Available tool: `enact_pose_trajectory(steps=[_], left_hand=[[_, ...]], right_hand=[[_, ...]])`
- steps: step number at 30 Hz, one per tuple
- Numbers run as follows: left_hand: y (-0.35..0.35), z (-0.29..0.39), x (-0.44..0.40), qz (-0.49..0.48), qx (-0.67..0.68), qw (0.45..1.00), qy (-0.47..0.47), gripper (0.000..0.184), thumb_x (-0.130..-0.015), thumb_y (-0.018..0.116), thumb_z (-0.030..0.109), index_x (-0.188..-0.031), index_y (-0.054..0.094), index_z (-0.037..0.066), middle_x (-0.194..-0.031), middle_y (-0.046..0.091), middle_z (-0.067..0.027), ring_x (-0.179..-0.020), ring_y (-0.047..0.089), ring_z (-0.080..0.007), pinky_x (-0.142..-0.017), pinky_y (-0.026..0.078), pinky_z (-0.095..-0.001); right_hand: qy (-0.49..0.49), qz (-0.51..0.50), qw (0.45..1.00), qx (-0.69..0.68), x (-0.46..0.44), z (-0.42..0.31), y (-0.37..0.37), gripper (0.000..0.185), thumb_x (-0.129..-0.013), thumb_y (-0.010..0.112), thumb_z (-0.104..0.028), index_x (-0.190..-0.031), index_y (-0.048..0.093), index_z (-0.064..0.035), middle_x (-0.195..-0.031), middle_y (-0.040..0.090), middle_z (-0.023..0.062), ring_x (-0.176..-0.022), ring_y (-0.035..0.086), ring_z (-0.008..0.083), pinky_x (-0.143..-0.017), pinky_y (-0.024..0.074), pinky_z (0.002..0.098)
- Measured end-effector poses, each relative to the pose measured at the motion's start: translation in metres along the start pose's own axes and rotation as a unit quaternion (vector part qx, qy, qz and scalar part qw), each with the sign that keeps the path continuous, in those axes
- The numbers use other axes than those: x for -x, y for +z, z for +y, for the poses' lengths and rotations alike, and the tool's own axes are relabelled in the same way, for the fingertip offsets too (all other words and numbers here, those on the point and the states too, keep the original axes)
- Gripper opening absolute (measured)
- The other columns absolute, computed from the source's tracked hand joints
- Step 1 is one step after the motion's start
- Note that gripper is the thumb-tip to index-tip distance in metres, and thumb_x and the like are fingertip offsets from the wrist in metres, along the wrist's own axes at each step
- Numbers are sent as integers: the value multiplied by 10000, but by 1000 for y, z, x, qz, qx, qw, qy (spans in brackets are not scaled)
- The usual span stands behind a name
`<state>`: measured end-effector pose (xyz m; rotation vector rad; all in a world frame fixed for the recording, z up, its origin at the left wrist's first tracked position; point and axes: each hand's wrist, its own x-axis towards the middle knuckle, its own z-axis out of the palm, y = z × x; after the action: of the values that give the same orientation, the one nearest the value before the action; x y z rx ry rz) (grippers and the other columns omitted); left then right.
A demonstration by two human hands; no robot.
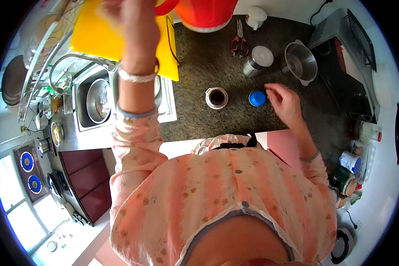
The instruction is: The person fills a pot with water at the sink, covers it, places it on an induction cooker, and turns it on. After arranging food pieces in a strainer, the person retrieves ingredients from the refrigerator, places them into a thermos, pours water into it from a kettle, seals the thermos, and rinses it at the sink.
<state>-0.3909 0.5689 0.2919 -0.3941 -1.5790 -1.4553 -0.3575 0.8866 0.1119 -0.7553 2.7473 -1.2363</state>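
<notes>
My left hand (115,11) is raised at the top left, over a yellow board or sheet (91,33). It is smeared by motion, so its fingers and anything in them cannot be made out. My right hand (284,103) is low over the dark counter, just right of a blue round lid (257,98), its fingers loosely bent and slightly apart with nothing visible in them. Left of the lid stands an uncovered cup-like container (217,98) with a dark inside. Behind them is a jar with a pale lid (258,61).
Red-handled scissors (239,44), a white mug (256,18) and a red container (206,13) are toward the back. A metal pot (300,62) stands beside a microwave (346,57) on the right. At left, the sink (80,116) holds a metal bowl (98,101).
</notes>
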Motion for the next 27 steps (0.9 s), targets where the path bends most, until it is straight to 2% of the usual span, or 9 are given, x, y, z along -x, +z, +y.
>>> enact_pose_trajectory(steps=[3,5,10,12,16,18,19,25,27], left_hand=[[-28,48,-12,-29,-16,999,26,279,-953,571,313,-1127,653,111,-564,452,53,-434,321,-44,-388,254,-215],[-48,83,2,55,-33,993,-103,304,-894,661,364,-862,613,66,-647,574,10,-494,438,-15,-461,303,-164],[-87,149,31,99,-48,965,-239,242,-960,572,275,-819,595,80,-545,421,60,-423,257,2,-406,159,-193],[-103,159,53,95,-76,953,-278,231,-945,594,254,-829,620,56,-582,475,47,-437,292,-4,-417,183,-187],[-127,146,98,-91,-162,930,-316,224,-871,699,213,-791,644,12,-631,566,11,-509,445,-41,-465,331,-198],[-127,135,115,-140,-212,908,-333,235,-829,749,192,-749,628,7,-605,551,16,-543,462,-42,-482,371,-213],[-134,127,125,-173,-239,893,-341,246,-809,770,183,-732,619,4,-591,541,20,-553,457,-38,-484,377,-217],[-152,107,149,-205,-275,869,-357,300,-796,785,217,-724,606,-13,-571,519,9,-545,428,-35,-473,365,-214],[-151,105,151,-200,-267,876,-349,306,-795,786,220,-722,605,-16,-564,513,4,-542,420,-36,-472,366,-217]], right_hand=[[-48,40,998,-22,-34,-17,-18,163,-881,633,-100,-1040,660,-72,-788,656,81,-594,617,135,-531,474,266],[-45,44,994,-88,-55,-40,-36,222,-907,617,-110,-1127,632,-78,-863,669,64,-681,630,106,-572,489,250],[-145,72,940,-302,-94,-119,-82,367,-931,612,-240,-1234,559,-40,-1075,644,76,-989,628,136,-786,513,248],[-187,-39,884,-428,-104,-160,-90,524,-896,608,-410,-1343,456,-181,-1440,330,137,-1265,427,408,-994,444,491],[-399,71,877,-257,-115,-215,-42,423,-913,596,-262,-1290,516,-89,-1200,578,100,-1058,573,221,-867,494,361],[-375,-4,906,-197,-108,-211,-12,498,-872,646,-405,-1180,597,-18,-1061,667,118,-974,644,230,-840,505,354],[-319,-126,931,-126,-101,-217,-17,282,-918,588,-242,-1121,617,-49,-1058,636,62,-983,592,158,-881,454,322],[-215,-109,927,-287,-106,-185,-31,216,-933,523,-234,-950,633,-49,-968,642,62,-901,612,139,-790,487,281],[-246,-169,940,-163,-120,-166,-64,206,-924,526,-222,-958,642,-55,-979,634,64,-906,609,143,-776,490,287]])
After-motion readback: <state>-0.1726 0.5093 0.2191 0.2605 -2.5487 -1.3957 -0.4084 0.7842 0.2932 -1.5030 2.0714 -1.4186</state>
